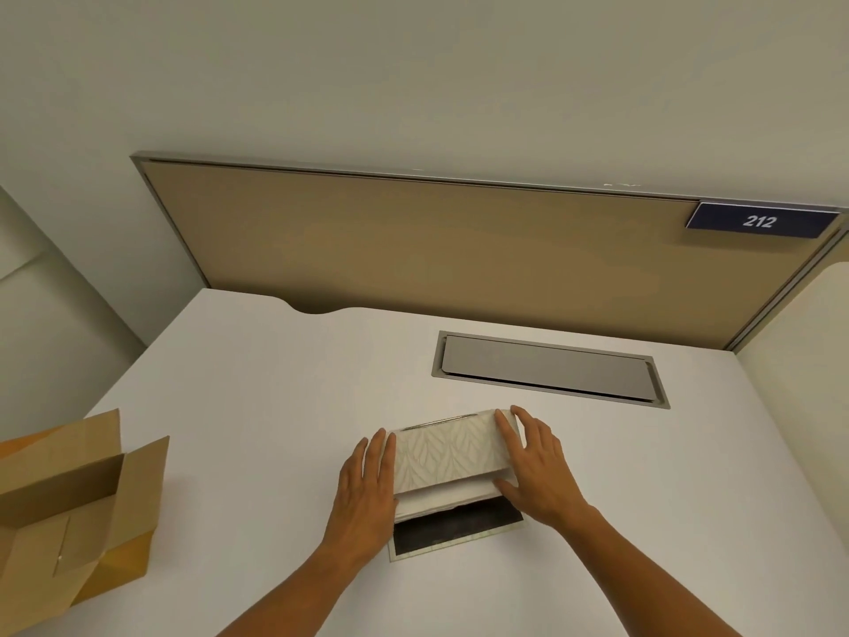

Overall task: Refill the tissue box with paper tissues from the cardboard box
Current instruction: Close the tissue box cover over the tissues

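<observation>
A cream tissue box (pixel 443 452) with a leaf pattern lies on the white desk (pixel 275 406), near the middle front. Its near end is open, and a dark-lined flap (pixel 455 528) lies flat on the desk toward me. A stack of white paper tissues (pixel 436 501) shows in the opening. My left hand (pixel 367 494) presses flat against the box's left side. My right hand (pixel 535 466) holds the right side, thumb at the near corner. An open cardboard box (pixel 69 508) stands at the desk's left front edge; its inside is hidden.
A grey cable hatch (pixel 549 370) is set into the desk behind the tissue box. A tan partition panel (pixel 436 250) with a blue "212" sign (pixel 760 220) closes off the back. Bare desk surface lies between the two boxes.
</observation>
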{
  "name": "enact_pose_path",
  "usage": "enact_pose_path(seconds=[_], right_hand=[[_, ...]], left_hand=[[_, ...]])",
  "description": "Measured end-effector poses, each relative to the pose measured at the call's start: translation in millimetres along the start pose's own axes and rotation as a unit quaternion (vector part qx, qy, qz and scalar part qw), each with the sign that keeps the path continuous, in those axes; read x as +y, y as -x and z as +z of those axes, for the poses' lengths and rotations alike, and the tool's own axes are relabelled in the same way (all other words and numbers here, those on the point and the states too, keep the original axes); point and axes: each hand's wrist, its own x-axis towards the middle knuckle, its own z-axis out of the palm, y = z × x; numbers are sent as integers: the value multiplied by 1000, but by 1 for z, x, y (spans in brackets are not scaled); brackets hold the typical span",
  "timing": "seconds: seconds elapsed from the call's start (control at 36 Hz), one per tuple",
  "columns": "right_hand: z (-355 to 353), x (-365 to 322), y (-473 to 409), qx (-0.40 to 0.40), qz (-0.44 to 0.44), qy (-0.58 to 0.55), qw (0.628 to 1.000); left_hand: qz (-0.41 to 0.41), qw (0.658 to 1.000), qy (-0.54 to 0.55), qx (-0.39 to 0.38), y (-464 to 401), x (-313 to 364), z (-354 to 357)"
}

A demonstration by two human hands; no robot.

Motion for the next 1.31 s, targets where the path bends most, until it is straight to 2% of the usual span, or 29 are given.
enact_pose_path(seconds=[0.11,0.22,0.36,0.47,0.83,1.31], right_hand=[[4,0,15,14,-4,-16,1000],[10,-3,30,20,7,-90,996],[16,-20,46,33,74,-239,968],[20,-26,57,37,101,-298,948],[35,-21,85,14,119,-318,940],[47,-19,92,-28,123,-291,948]], left_hand=[[8,1000,14,-2,17,5,4],[13,999,22,-21,33,11,9],[20,999,36,-17,48,16,13],[39,998,42,-22,63,16,20],[77,995,59,-37,91,17,37],[63,992,47,-99,108,23,35]])
